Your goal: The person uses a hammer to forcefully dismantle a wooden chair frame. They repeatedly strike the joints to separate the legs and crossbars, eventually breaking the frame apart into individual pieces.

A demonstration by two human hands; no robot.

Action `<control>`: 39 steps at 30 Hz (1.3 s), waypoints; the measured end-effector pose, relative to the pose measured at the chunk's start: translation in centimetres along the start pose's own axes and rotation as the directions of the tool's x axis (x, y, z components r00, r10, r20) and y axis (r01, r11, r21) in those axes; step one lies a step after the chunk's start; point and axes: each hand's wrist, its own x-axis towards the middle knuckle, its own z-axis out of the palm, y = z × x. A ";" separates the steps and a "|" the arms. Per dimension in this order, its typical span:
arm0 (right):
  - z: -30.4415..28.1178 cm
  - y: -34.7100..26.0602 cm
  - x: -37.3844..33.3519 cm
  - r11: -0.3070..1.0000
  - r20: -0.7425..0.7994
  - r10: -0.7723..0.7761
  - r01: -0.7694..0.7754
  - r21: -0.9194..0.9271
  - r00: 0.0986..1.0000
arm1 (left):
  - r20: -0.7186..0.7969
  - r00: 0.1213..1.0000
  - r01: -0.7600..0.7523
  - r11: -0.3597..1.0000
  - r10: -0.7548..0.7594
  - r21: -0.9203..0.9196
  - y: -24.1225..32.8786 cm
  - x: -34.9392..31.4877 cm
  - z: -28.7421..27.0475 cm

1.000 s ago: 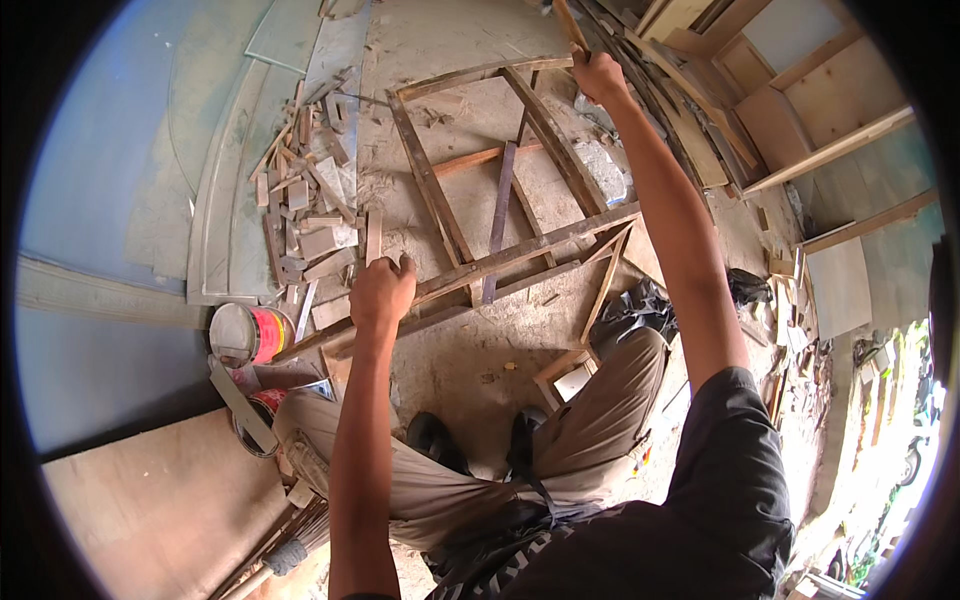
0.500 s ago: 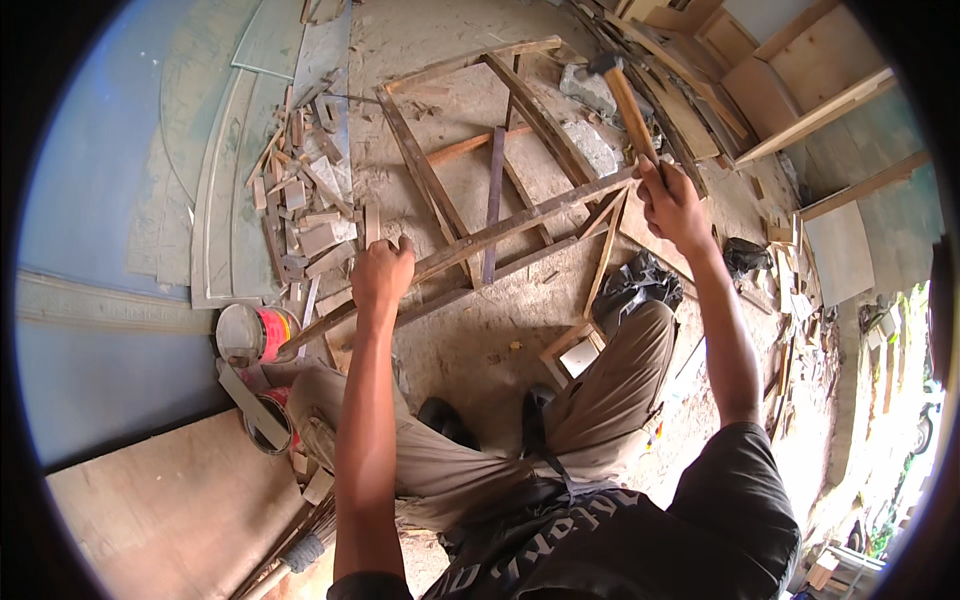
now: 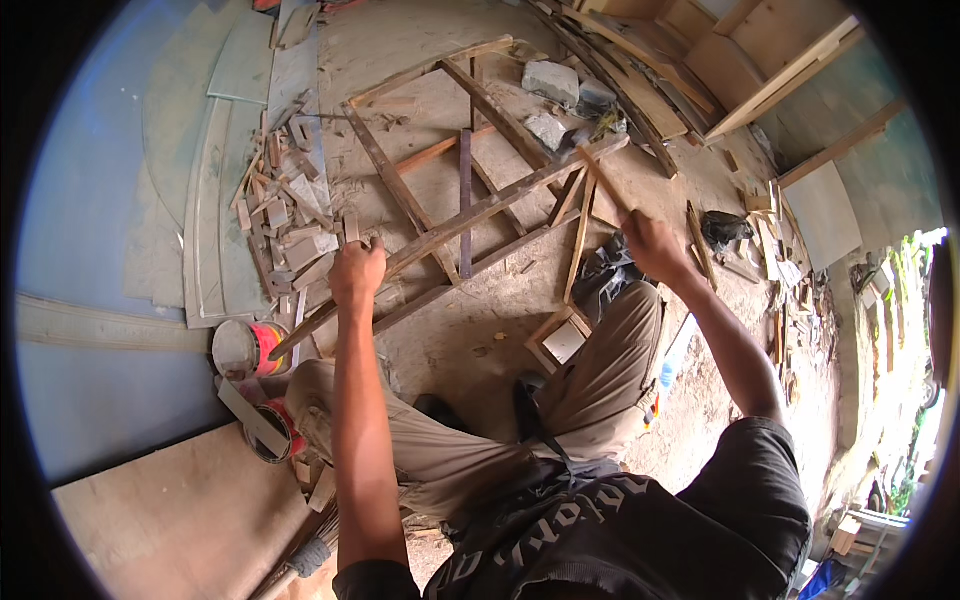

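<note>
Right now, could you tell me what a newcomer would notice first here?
The wooden frame lying on the sandy floor at centre, with the left hand gripping its long rail. The right hand holds a thin stick over it. Wood scraps pile up on the left.

Open gaps are left between the slats of the wooden frame (image 3: pixel 470 215), bare ground showing through. Passage leftward is blocked by scattered offcuts (image 3: pixel 290 235) and paint cans (image 3: pixel 245 345); rightward, by stacked planks (image 3: pixel 640 90) and stone blocks (image 3: pixel 550 80).
</note>
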 end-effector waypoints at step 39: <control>-1.0 0.3 -1.0 0.989 -0.203 0.013 0.018 0.149 0.979 | -0.079 0.592 -0.787 0.597 0.802 0.157 17.4 -2.4 10.0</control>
